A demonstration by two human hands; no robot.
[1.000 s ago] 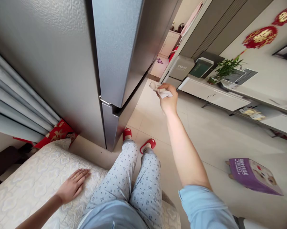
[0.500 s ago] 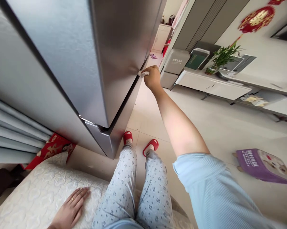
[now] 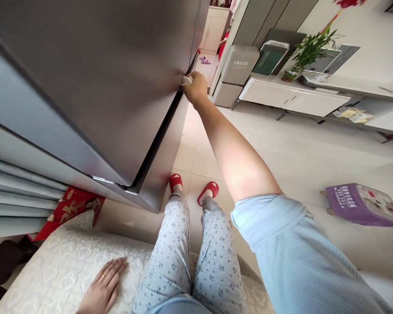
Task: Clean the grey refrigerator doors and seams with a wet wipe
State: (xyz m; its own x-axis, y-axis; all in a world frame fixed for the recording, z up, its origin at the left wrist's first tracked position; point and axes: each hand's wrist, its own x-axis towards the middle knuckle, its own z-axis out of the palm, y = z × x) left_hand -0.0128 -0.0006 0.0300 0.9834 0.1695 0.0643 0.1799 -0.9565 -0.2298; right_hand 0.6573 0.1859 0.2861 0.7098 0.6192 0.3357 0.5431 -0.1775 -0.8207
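My right hand [image 3: 195,87] is stretched far forward, closed around a crumpled white cloth [image 3: 186,80]. It presses the cloth against the lower far corner of the grey fridge's upper door [image 3: 111,78], just above the gap over the lower door [image 3: 165,152]. My left hand [image 3: 103,288] lies flat with fingers spread on the white quilted cushion [image 3: 52,270] beside my leg. I sit in blue patterned trousers, with my feet in red slippers [image 3: 193,189] on the tiled floor.
Grey curtains [image 3: 16,196] and a red packet [image 3: 70,207] are at the left. A purple box [image 3: 363,205] lies on the floor to the right. A low white cabinet [image 3: 297,98] with a potted plant [image 3: 305,54] and a grey bin [image 3: 238,65] stands ahead.
My right hand has moved left and forward with the cloth, from open air to the corner of the fridge door. My head has leaned forward. The left hand stays on the cushion.
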